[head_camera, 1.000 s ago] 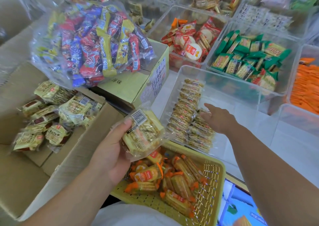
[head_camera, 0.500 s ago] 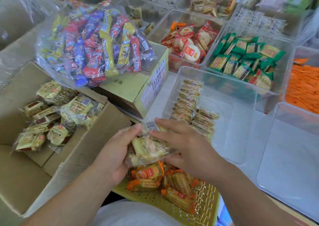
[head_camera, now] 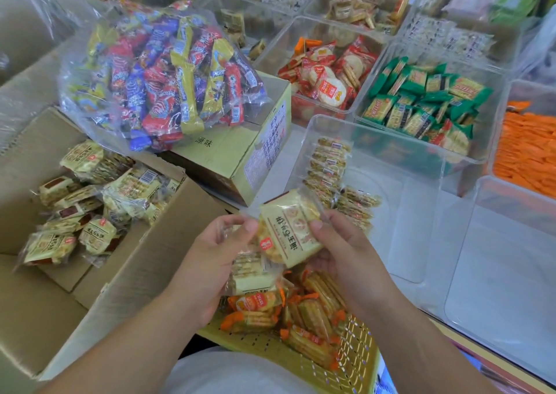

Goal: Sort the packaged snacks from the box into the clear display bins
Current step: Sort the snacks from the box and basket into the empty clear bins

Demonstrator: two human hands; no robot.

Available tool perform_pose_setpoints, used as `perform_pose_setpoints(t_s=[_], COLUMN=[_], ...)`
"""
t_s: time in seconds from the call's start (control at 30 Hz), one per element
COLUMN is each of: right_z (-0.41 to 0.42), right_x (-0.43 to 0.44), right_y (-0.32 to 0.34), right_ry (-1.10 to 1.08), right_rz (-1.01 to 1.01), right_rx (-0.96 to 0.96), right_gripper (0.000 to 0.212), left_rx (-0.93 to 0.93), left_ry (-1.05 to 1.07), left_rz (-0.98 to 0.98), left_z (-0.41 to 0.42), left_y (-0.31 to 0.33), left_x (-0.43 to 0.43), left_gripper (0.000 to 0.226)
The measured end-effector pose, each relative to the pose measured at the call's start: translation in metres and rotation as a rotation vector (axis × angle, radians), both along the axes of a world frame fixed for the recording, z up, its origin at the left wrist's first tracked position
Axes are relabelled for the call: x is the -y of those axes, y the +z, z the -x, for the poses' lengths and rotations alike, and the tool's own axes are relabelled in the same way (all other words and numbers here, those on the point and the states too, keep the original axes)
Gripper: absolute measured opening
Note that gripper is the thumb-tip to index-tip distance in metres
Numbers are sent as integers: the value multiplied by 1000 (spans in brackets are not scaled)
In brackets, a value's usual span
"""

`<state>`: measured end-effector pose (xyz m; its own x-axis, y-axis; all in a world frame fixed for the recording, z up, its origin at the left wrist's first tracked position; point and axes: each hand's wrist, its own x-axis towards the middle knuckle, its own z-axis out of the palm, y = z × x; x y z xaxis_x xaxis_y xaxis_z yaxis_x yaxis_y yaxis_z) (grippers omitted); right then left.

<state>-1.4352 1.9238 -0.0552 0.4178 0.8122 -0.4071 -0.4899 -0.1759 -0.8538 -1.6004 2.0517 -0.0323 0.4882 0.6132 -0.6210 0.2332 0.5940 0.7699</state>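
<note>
**Two hands hold snack packets above a yellow basket**

Head view: The left hand (head_camera: 210, 264) is curled round a small pile of snack packets (head_camera: 251, 273), with its thumb on top. The right hand (head_camera: 346, 252) pinches one pale yellow packet (head_camera: 288, 231) at the top of that pile, with its thumb on the front and its fingers behind. The two hands are close together. The pale yellow packet sits tilted between them.

Just past the hands is a clear bin (head_camera: 406, 213). Rows of packets (head_camera: 328, 168) stand on edge in the part of it nearest the hands. To the left of the left hand is an open cardboard box (head_camera: 135, 258) with loose packets (head_camera: 90, 207) lying in it.

Right under the hands is a yellow basket (head_camera: 358, 351) holding orange-ended packets (head_camera: 304, 309).

Farther out past the left hand, a big clear bag of bright bars (head_camera: 168, 74) lies on a small shut box (head_camera: 237, 159). Well past the right hand are bins with green packets (head_camera: 421, 102) and red packets (head_camera: 325, 74).
</note>
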Motion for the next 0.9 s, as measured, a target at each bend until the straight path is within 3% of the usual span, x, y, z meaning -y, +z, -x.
perform_pose_setpoints(t_s=[0.1, 0.17, 0.27, 0.4, 0.6, 0.77, 0.9], right_z=[5, 6, 4, 8, 16, 4, -10], right_x=[0, -1, 3, 4, -1, -3, -4], right_y=[-5, -8, -8, 0, 16, 9, 5], right_ry=[39, 28, -5, 52, 297, 359, 275], right_rz=[41, 105, 226, 159, 266, 252, 136], right_rx=[84, 177, 568, 896, 1064, 1037, 886], right_gripper=[33, 38, 52, 42, 102, 78, 42], left_rx=[14, 9, -23, -28, -13, -22, -4], left_ry=[-20, -20, -18, -40, -152, -177, -131], left_rz=[-30, -53, -99, -163, -191, -173, -103], left_z=[-2, -2, -2, -6, -13, -14, -17], left_y=[0, -2, -3, -1, 1, -5, -10], left_x=[2, 1, 0, 4, 6, 5, 2], left_gripper=[66, 50, 48, 47, 40, 38, 35])
